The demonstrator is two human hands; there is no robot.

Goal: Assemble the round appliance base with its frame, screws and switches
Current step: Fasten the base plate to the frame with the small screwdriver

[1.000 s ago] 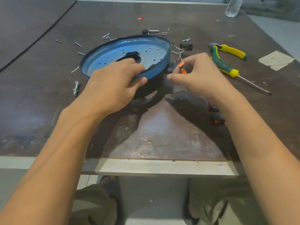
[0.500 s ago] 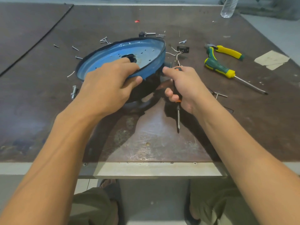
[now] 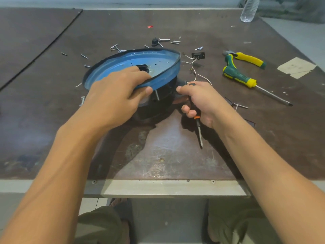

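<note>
A round blue base stands tilted on the table, its near rim raised, with a black frame beneath it. My left hand grips the near rim, fingers inside, thumb outside. My right hand holds a black-and-orange screwdriver in its curled fingers, shaft pointing toward me, while its fingertips touch the black frame's side. A black switch with white wires lies behind the base. Loose screws are scattered around the far rim.
Yellow-green pliers and a green-yellow screwdriver lie at the right. A black knob with bolt lies behind the base, a bolt at its left. Paper scraps and a plastic bottle are far right.
My right hand turned the small screwdriver so its shaft points toward me and dropped lower beside the black frame. My left hand kept hold of the rim.
</note>
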